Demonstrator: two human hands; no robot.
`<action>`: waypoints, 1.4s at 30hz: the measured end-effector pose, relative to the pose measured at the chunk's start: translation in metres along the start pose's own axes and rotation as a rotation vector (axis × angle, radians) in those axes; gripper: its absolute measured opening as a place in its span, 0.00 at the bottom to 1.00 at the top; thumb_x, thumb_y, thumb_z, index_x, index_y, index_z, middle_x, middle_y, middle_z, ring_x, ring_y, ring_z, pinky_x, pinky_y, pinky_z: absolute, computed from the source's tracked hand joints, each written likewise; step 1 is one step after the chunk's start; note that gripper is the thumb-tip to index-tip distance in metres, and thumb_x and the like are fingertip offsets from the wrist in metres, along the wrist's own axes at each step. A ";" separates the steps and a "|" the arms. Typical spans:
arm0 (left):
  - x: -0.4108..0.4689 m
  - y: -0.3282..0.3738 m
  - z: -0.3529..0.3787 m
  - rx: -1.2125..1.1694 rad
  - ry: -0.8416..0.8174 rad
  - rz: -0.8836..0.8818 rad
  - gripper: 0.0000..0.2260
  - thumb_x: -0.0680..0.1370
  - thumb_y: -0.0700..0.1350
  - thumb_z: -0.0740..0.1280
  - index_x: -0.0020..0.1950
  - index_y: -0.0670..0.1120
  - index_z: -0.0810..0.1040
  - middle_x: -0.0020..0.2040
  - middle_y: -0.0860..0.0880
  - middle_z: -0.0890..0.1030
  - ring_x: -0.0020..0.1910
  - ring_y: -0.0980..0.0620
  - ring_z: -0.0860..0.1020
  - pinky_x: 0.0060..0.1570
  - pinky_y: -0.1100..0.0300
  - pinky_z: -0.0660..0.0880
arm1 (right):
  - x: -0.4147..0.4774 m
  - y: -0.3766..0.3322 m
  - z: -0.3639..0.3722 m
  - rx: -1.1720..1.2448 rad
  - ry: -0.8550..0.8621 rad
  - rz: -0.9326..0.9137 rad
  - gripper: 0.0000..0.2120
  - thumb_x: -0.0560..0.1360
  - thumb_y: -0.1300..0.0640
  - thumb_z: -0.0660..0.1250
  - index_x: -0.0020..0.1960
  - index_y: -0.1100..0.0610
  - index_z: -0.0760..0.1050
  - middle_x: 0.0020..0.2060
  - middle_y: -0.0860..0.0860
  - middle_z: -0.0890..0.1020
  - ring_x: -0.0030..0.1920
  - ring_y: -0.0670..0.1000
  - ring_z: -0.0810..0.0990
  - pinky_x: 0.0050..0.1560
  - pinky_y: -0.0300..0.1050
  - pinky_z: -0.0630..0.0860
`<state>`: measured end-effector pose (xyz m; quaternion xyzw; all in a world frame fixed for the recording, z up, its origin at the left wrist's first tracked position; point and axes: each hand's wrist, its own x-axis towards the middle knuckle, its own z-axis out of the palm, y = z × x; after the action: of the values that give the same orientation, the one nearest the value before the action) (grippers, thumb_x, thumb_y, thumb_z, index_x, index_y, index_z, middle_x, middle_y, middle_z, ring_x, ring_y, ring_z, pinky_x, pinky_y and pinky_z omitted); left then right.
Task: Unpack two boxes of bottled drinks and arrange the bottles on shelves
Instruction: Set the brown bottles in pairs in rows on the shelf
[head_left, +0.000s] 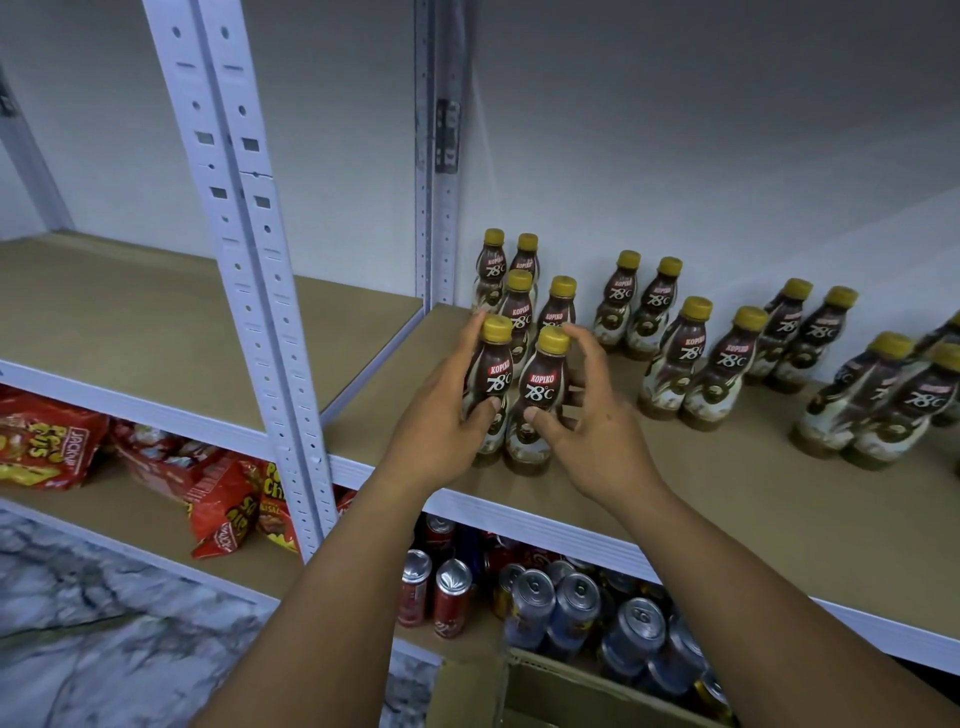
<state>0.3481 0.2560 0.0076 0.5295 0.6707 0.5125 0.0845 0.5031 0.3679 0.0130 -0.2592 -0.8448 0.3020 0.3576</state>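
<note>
Two brown coffee bottles with yellow caps stand side by side near the front of the brown shelf board (675, 478). My left hand (441, 410) grips the left bottle (491, 374) from its left side. The right bottle (540, 400) is held by my right hand (592, 415), thumb on its front and fingers curled behind. Directly behind them stand several more of the same bottles (558, 306) in pairs. Further pairs (691, 353) run along the shelf to the right edge of view.
White slotted uprights (260, 291) divide the shelf bays; the left bay's board (171, 317) is bare. Below lie red snack bags (223, 499) on the left and drink cans (566, 603) on the right. An open cardboard box (519, 691) sits at the bottom.
</note>
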 end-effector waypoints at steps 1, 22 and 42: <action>0.000 -0.001 0.000 0.005 0.002 -0.003 0.43 0.81 0.37 0.67 0.81 0.68 0.45 0.78 0.60 0.66 0.73 0.58 0.70 0.69 0.45 0.74 | 0.001 0.000 0.001 0.004 -0.003 -0.001 0.44 0.75 0.57 0.75 0.76 0.31 0.52 0.64 0.41 0.78 0.60 0.39 0.78 0.54 0.28 0.73; 0.000 -0.007 0.003 0.013 0.052 -0.001 0.42 0.81 0.38 0.68 0.82 0.65 0.46 0.77 0.60 0.69 0.73 0.59 0.71 0.66 0.44 0.76 | -0.001 -0.003 0.007 0.035 0.029 -0.021 0.45 0.76 0.59 0.74 0.77 0.30 0.51 0.71 0.42 0.74 0.67 0.44 0.76 0.65 0.53 0.78; -0.067 -0.027 0.027 0.185 0.137 -0.196 0.45 0.79 0.47 0.72 0.84 0.51 0.42 0.73 0.46 0.73 0.72 0.47 0.72 0.69 0.44 0.71 | -0.056 0.034 0.011 -0.080 -0.168 0.259 0.47 0.78 0.38 0.67 0.83 0.45 0.38 0.74 0.52 0.72 0.71 0.54 0.73 0.69 0.52 0.71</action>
<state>0.3772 0.2211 -0.0545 0.4309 0.7676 0.4728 0.0392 0.5363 0.3506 -0.0421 -0.3541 -0.8426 0.3322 0.2332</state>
